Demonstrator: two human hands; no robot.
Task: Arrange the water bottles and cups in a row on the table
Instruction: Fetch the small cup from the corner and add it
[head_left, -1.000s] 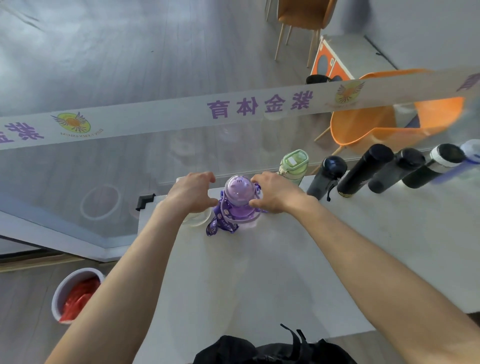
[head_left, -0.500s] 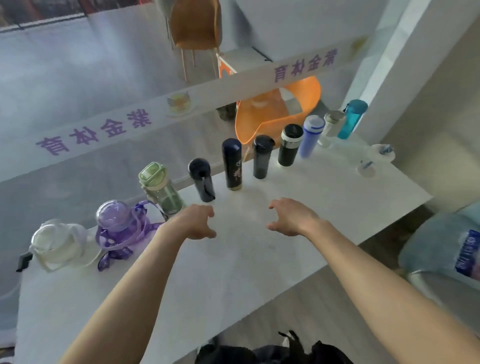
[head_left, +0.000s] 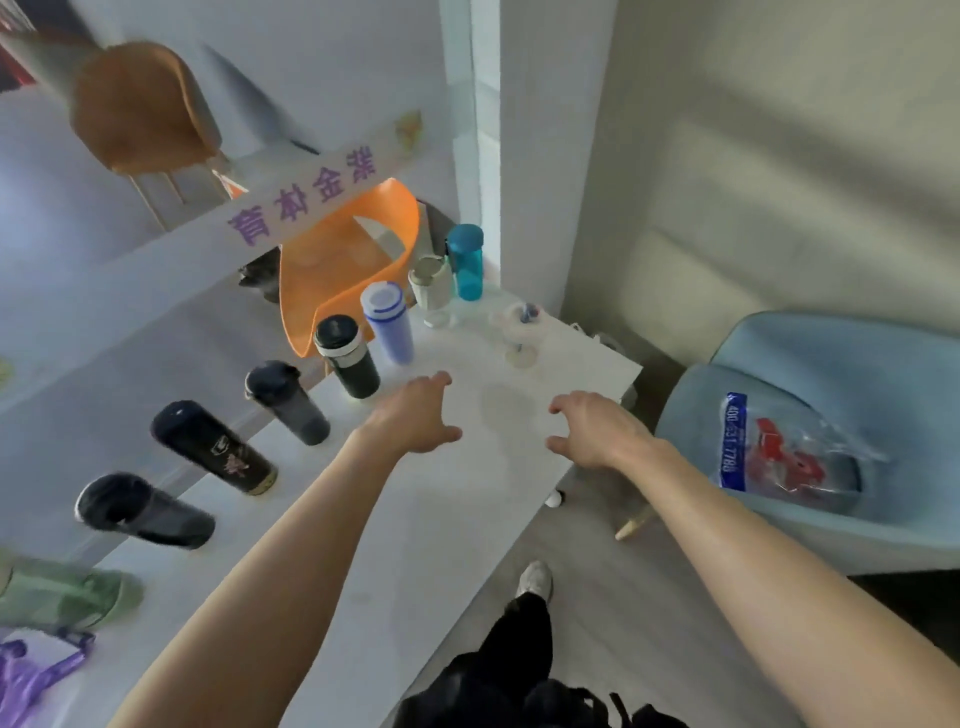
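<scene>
A row of bottles stands along the far edge of the white table (head_left: 447, 519): a purple bottle (head_left: 31, 670), a green one (head_left: 62, 597), three black ones (head_left: 145, 512) (head_left: 213, 448) (head_left: 287, 402), a black tumbler with a white band (head_left: 347, 356), a lilac bottle (head_left: 388, 322), a white cup (head_left: 428, 283) and a teal bottle (head_left: 466, 262). Two small clear cups (head_left: 522, 332) stand apart near the table's right end. My left hand (head_left: 415, 415) and my right hand (head_left: 592, 428) hover over the table, fingers spread, holding nothing.
A glass partition with a purple-lettered strip (head_left: 306, 197) runs behind the table. An orange chair (head_left: 348, 260) sits beyond it. A light blue chair (head_left: 831, 441) with a plastic bag (head_left: 779, 452) stands right of the table. My foot (head_left: 535, 579) is on the floor.
Both hands have let go of the purple bottle and moved right along the row. The view has swung right toward the table's end, and the fingers have spread.
</scene>
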